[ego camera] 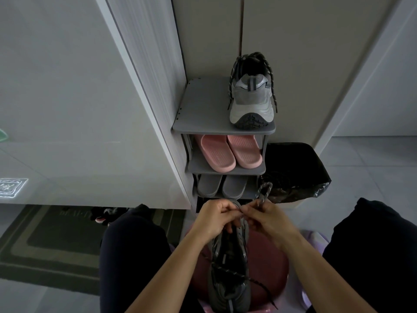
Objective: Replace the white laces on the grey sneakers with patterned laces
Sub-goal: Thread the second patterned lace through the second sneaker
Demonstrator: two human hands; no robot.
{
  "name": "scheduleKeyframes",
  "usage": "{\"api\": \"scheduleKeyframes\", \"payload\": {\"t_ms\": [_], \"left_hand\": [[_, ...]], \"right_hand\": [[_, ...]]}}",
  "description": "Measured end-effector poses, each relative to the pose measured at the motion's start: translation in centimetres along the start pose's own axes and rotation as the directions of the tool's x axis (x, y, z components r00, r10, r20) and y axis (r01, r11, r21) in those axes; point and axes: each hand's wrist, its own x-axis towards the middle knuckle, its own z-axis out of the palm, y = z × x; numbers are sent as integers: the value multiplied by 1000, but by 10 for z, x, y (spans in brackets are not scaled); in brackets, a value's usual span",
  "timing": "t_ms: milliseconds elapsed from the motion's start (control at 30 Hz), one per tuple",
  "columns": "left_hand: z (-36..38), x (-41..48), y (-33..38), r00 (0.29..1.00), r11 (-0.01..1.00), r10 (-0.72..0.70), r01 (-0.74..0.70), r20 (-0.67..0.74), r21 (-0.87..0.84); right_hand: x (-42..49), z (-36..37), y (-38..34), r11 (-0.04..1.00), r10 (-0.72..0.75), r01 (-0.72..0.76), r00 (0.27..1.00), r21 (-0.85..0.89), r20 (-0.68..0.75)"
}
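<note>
Fingers (230,213) of the left hand (214,219) and right hand (269,220) pinch the patterned lace (265,191) at the far toe end of the grey sneaker (230,290). It lies on the near pink stool (270,263), probably so it stays steady for threading. The second sneaker (251,98) stands laced on the far shoe rack (203,109).

I see one grey sneaker (251,96) standing upright on the rack's top shelf (203,109), heel toward me, its dark speckled lace (230,86) threaded and hanging down both sides. The other grey sneaker (229,281) lies lengthwise low in my view, toe pointing away. A matching patterned lace (228,271) crosses it loosely, one end looping up past the toe.
</note>
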Motion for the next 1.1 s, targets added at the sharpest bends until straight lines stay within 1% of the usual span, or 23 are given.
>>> {"api": "scheduleKeyframes", "payload": {"t_ms": [67,100,133,167,200,233,300,433,500,600,667,733,833,933,1000,1100], "left_hand": [[2,1,-7,999,1000,-17,17,-49,8],[1,1,-12,996,994,-10,19,-92,105],[1,1,-19,991,963,13,23,-130,267],[1,-1,-25,989,908,35,27,-140,418],[3,-3,-31,990,857,37,39,-136,514],[6,-6,-35,991,825,28,50,-129,563],[16,-9,-42,991,801,11,72,-135,594],[28,-4,-44,983,776,26,94,-180,623],[29,-1,-46,982,794,21,98,-189,600],[30,1,-50,982,814,29,84,-185,574],[31,2,-51,981,810,43,78,-191,582],[31,3,-52,980,805,56,69,-193,589],[32,7,-55,977,804,85,49,-197,592],[31,12,-54,974,799,126,14,-189,601],[29,16,-53,977,795,149,-27,-151,606],[23,18,-53,986,801,146,-73,-75,595]], "right_hand": [[0,-4,3,1000,12,-12,1000,15,4],[1,-7,6,1000,18,-18,1000,15,-8],[1,-10,10,1000,24,-24,999,-3,-34],[1,-13,14,999,26,-28,998,-43,-62],[2,-15,19,995,28,-36,996,-95,-84],[2,-17,23,987,28,-43,995,-155,-96],[4,-17,30,971,18,-39,996,-235,-90],[10,-12,36,944,-3,-12,999,-329,-47],[14,-13,38,915,-30,12,999,-404,-39],[18,-11,41,835,-83,43,995,-549,-48],[21,-10,43,799,-117,62,992,-598,-53],[23,-9,46,784,-116,75,993,-617,-26],[23,-7,45,796,-87,75,996,-601,9],[18,-3,42,911,-26,23,1000,-413,0],[12,-1,39,944,-6,9,1000,-329,10],[8,5,39,978,41,-22,995,-208,86]]}}
